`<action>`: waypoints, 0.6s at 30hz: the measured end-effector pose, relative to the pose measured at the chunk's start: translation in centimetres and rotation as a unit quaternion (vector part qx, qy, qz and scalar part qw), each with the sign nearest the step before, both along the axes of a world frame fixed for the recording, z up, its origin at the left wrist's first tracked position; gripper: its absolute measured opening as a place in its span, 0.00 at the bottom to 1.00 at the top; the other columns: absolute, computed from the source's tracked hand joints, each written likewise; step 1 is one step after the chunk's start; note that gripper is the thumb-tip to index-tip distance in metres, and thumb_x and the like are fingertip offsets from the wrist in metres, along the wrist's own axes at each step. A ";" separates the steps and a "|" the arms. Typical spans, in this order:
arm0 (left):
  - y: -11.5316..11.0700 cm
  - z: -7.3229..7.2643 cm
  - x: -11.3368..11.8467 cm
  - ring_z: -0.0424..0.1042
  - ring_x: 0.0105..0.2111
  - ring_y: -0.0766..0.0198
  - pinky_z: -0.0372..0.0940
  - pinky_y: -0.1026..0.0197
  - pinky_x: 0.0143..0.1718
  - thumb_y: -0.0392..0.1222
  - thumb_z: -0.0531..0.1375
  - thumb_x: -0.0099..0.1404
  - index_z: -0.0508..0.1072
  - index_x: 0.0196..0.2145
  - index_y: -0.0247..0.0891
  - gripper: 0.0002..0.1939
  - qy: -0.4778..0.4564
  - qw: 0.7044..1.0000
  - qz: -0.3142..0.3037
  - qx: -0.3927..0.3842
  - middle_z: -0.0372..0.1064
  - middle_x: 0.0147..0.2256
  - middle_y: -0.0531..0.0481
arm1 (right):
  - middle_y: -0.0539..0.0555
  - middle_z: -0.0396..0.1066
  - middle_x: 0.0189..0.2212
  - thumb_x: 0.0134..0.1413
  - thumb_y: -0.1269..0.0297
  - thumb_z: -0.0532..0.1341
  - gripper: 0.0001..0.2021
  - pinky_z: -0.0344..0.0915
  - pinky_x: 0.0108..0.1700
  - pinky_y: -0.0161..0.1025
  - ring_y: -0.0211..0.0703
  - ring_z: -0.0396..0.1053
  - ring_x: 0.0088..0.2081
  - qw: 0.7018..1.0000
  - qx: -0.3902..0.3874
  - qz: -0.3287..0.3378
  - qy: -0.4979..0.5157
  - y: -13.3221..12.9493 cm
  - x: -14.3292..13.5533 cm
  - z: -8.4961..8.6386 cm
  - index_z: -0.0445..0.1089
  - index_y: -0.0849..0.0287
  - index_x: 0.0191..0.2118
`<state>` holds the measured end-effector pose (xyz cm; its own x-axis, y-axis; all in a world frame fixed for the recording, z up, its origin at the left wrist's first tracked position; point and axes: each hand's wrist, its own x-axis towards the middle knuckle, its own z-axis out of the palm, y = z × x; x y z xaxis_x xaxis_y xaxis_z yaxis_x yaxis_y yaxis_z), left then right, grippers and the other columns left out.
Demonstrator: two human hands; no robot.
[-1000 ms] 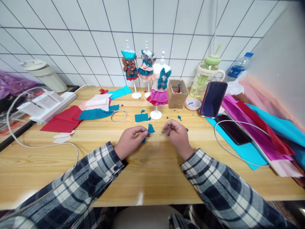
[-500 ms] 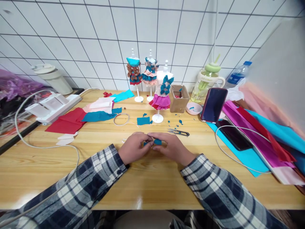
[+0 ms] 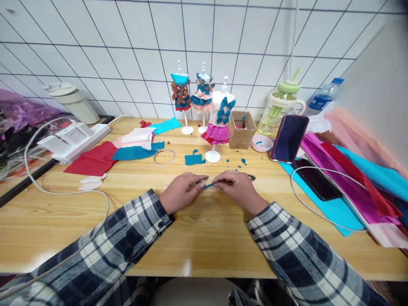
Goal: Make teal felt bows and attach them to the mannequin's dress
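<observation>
A narrow teal fabric strip [image 3: 208, 185] stretches between my two hands, just above the wooden table. My left hand [image 3: 184, 191] pinches its left end between thumb and fingers. The right end is in the fingertips of my right hand [image 3: 236, 190]. Beyond them lies a flat teal rectangle [image 3: 193, 159], with small teal scraps [image 3: 243, 161] to its right. Behind my right hand, the handle loop of the black snips [image 3: 251, 177] shows; the rest is hidden. The nearest small mannequin [image 3: 219, 114] wears a magenta skirt and teal bows.
Two more dressed mannequins [image 3: 181, 95] stand behind, beside a cardboard box [image 3: 242, 134] and a pink bowl [image 3: 262, 143]. Red cloth [image 3: 92, 159] and a power strip [image 3: 79, 142] lie left. At right are an upright phone [image 3: 289, 138], a flat phone [image 3: 317, 180], a looping cable and coloured fabrics.
My hands have moved slightly apart, with the right hand shifting right over the snips. The teal piece now shows as a thin strip between them. The whole view has shifted a little.
</observation>
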<state>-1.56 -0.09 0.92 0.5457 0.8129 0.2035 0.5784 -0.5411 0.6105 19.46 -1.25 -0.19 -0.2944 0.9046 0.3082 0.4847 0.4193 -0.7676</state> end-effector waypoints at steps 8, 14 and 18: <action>-0.1 -0.3 0.3 0.71 0.39 0.60 0.64 0.58 0.44 0.45 0.56 0.64 0.76 0.37 0.38 0.11 -0.049 0.997 -0.054 0.038 0.75 0.36 0.45 | 0.51 0.74 0.29 0.52 0.66 0.62 0.04 0.65 0.33 0.36 0.38 0.68 0.29 0.998 0.063 0.006 0.005 -1.4 -1.4 0.2 0.73 0.57 0.35; -0.2 0.0 0.3 0.71 0.37 0.62 0.64 0.60 0.42 0.44 0.56 0.65 0.75 0.33 0.38 0.10 -0.078 0.997 -0.021 0.010 0.75 0.34 0.46 | 0.54 0.73 0.36 0.56 0.65 0.58 0.06 0.65 0.39 0.39 0.42 0.69 0.36 0.997 0.060 -0.021 -0.043 -0.4 0.5 0.6 0.71 0.57 0.38; -0.2 0.0 0.3 0.72 0.36 0.62 0.64 0.61 0.41 0.45 0.56 0.64 0.75 0.33 0.38 0.11 -0.080 0.996 0.032 -0.019 0.75 0.34 0.47 | 0.60 0.70 0.37 0.53 0.57 0.60 0.12 0.60 0.44 0.47 0.53 0.65 0.43 0.946 0.044 -0.156 -0.280 1.2 4.2 0.3 0.72 0.59 0.38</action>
<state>-1.26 -0.32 0.90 0.4564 0.8533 0.2521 0.5046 -0.4816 0.7166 23.64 -0.03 0.14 -0.1560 0.9525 0.2617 0.9158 0.2387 -0.3230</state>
